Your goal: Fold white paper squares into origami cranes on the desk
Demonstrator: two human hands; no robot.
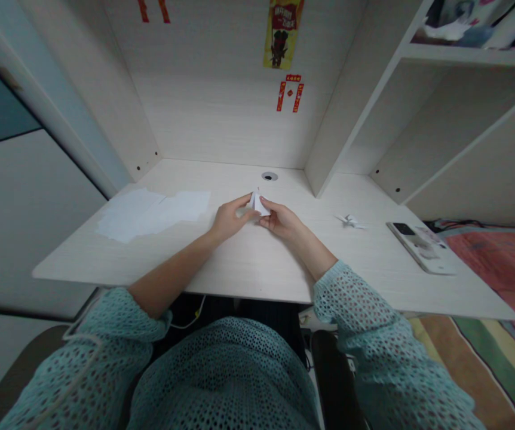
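Head view. Pinching a small white folded paper piece [260, 204] between both hands over the pale wooden worktop [248, 263], near its middle, just short of the round grey cable hole [269, 176]. Gripping the piece's left side with the left hand [229, 218], thumb and fingers closed on it. Gripping its right side with the right hand [279, 220], likewise closed on it. Noting loose white paper sheets [150, 212] lying flat, well apart to the left. Noting a small white folded paper figure [351, 221] sitting to the right, and a flat white rectangular phone [421, 246] lying beyond it.
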